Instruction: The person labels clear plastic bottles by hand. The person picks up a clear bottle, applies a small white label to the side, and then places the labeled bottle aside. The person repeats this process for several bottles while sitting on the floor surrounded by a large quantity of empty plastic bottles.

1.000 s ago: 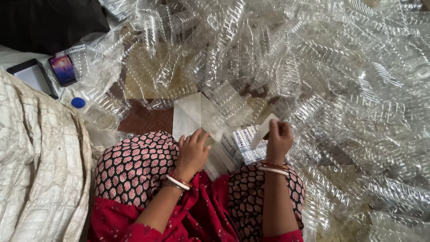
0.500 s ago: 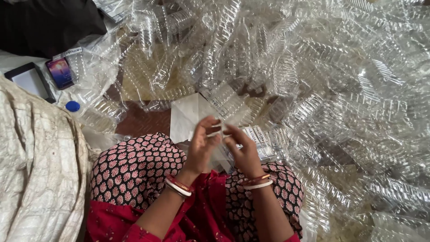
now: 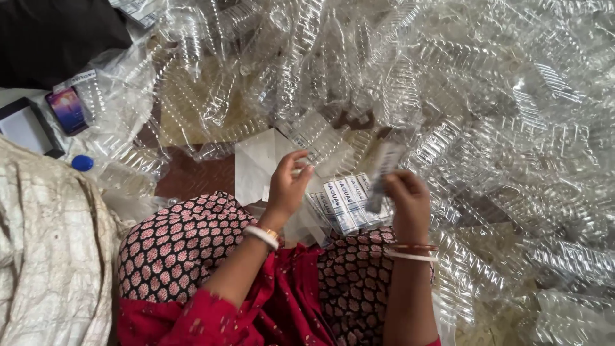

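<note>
My right hand [image 3: 405, 204] holds up a narrow paper label strip [image 3: 383, 164], pinched at its lower end. My left hand [image 3: 287, 184] hovers to the left with fingers curled and slightly apart, touching a thin clear piece near a white sheet [image 3: 256, 163]; whether it grips anything I cannot tell. Between the hands, on my lap, lies a row of several blue-and-white labels [image 3: 346, 200]. I sit cross-legged in red and black patterned clothing [image 3: 186, 243], with bangles on both wrists.
A large heap of crushed clear plastic bottles [image 3: 487, 109] fills the floor ahead and to the right. At left lie a phone [image 3: 65, 109], a small box [image 3: 25, 127], a blue bottle cap [image 3: 82, 163] and a woven sack [image 3: 45, 256].
The hands were together over the lap half a second ago. Now they are apart: the right hand has lifted a label strip up and right, the left has drawn left.
</note>
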